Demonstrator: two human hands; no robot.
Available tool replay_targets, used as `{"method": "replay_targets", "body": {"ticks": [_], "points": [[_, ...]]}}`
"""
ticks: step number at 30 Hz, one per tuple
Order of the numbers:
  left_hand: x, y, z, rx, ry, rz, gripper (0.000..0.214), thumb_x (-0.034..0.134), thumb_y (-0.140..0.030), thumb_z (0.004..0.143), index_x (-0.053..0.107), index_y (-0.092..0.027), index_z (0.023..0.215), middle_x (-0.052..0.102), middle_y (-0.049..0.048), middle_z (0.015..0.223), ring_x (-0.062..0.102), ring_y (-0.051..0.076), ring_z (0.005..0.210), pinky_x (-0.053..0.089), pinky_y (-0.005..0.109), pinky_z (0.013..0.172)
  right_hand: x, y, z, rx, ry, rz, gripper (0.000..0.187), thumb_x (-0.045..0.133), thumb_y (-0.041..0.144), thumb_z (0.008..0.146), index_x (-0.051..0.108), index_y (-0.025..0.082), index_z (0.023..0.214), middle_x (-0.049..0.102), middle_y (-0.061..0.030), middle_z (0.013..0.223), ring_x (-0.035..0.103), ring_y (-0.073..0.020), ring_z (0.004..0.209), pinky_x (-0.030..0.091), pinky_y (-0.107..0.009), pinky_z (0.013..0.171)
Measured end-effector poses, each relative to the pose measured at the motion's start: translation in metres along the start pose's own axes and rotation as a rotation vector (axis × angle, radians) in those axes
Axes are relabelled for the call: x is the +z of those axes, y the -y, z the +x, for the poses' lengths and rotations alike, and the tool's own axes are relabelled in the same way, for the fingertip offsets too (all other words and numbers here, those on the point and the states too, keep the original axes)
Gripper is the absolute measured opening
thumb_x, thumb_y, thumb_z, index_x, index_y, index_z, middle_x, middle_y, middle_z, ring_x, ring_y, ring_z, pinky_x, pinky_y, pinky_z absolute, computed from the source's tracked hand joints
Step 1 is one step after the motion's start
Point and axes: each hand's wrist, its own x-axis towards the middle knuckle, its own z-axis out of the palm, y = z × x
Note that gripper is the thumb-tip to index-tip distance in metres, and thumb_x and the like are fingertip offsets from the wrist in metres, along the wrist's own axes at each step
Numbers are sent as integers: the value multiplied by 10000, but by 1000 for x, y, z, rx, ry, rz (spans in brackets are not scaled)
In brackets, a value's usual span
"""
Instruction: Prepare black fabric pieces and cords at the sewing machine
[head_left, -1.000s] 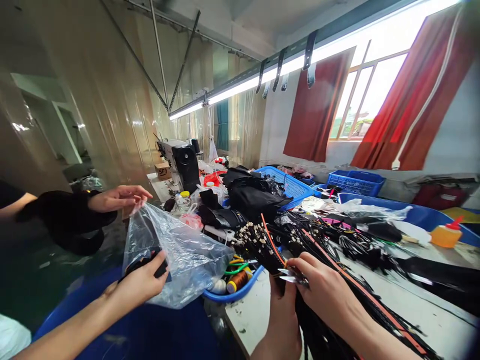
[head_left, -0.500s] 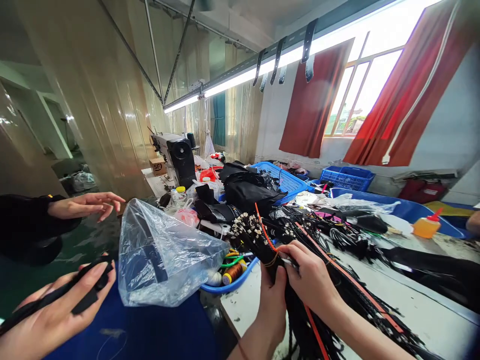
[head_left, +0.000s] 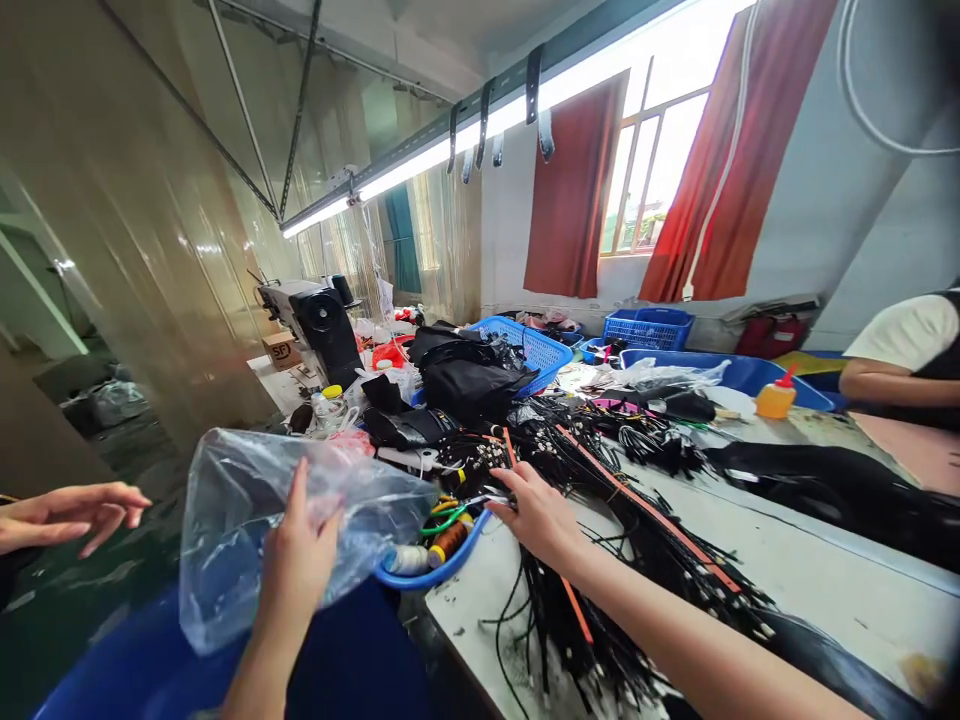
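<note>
My left hand (head_left: 300, 560) rises from the bottom edge and lies against a clear plastic bag (head_left: 232, 520), fingers stretched upward. The bag holds something dark and rests over a blue bin (head_left: 112, 670). My right hand (head_left: 536, 510) reaches left over a bundle of black cords with an orange strip (head_left: 637, 540). Its fingers are stretched out, with the tips near the rim of a blue tray (head_left: 442, 570) of thread spools. The cords lie spread on the white table (head_left: 825, 600).
Another person's open hand (head_left: 67, 510) hovers left of the bag. A black sewing machine (head_left: 322, 320), black bags (head_left: 472, 375), blue baskets (head_left: 649, 328) and an orange glue bottle (head_left: 775, 398) crowd the table's far side. A seated person's arm (head_left: 892, 385) shows at right.
My left hand let go of the cord bundle and moved left onto the plastic bag. The bundle now lies on the table under my right hand. The other person's hands drew back left.
</note>
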Motion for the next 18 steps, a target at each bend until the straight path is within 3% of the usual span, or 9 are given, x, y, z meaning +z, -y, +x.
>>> {"method": "replay_targets", "body": {"ticks": [2, 4, 6, 8, 10, 12, 14, 16, 18], "points": [[6, -32, 32, 211, 3, 74, 685, 742, -199, 706, 521, -270, 1350, 724, 65, 932, 641, 236, 735, 481, 330, 747, -1, 25, 7, -96, 13, 100, 576, 730, 335, 784, 536, 271, 1323, 617, -66, 1177, 623, -219, 1018, 490, -311, 834], [19, -77, 56, 460, 168, 105, 581, 666, -186, 771, 533, -231, 1335, 726, 77, 1004, 608, 184, 676, 478, 301, 704, -7, 51, 22, -160, -7, 291, 795, 779, 372, 725, 413, 268, 1423, 580, -71, 1292, 578, -212, 1106, 494, -290, 838], [30, -127, 69, 635, 343, 76, 572, 678, -147, 753, 558, -230, 1307, 711, 64, 1106, 613, 154, 704, 485, 277, 739, -16, 74, 43, -179, -49, 601, 873, 837, 355, 631, 441, 234, 1400, 598, -81, 1284, 588, -218, 1051, 500, -284, 772], [37, -168, 74, 763, 422, 43, 607, 697, -113, 734, 552, -241, 1310, 697, 53, 1152, 631, 151, 782, 485, 273, 797, -28, 90, 63, -164, -65, 829, 593, 844, 346, 589, 652, 181, 1126, 705, -45, 996, 608, -186, 826, 477, -261, 662], [37, -188, 72, 831, 367, 60, 638, 713, -131, 742, 515, -225, 1341, 721, 55, 1046, 637, 167, 783, 495, 301, 802, -43, 97, 80, -136, -71, 900, 287, 788, 386, 642, 686, 152, 773, 661, 8, 669, 531, -125, 601, 415, -228, 549], [33, -182, 67, 881, 173, 13, 626, 709, -217, 785, 473, -209, 1365, 705, 75, 1037, 640, 203, 873, 496, 352, 848, -63, 97, 91, -103, -101, 931, 290, 716, 423, 712, 638, 149, 661, 602, 26, 562, 432, -82, 479, 348, -208, 465], [34, -149, 58, 856, -94, -174, 608, 677, -339, 822, 433, -213, 1365, 600, 117, 1238, 557, 262, 1139, 429, 431, 995, -86, 93, 97, -63, -140, 978, 311, 697, 444, 731, 612, 154, 661, 599, 26, 555, 359, -57, 412, 292, -199, 401], [45, -100, 44, 596, -288, -422, 677, 669, -443, 800, 363, -203, 1355, 380, 163, 1437, 317, 322, 1375, 265, 524, 1128, -108, 88, 100, -25, -178, 1013, 328, 720, 447, 723, 579, 162, 643, 590, 28, 532, 312, -45, 373, 256, -196, 357], [68, -53, 22, 317, -301, -583, 1019, 819, -524, 583, 261, -193, 1369, 115, 189, 1535, 71, 365, 1449, 102, 542, 1183, -128, 84, 101, 12, -217, 1035, 344, 750, 434, 714, 547, 172, 621, 565, 35, 492, 303, -43, 352, 244, -193, 331]]}}
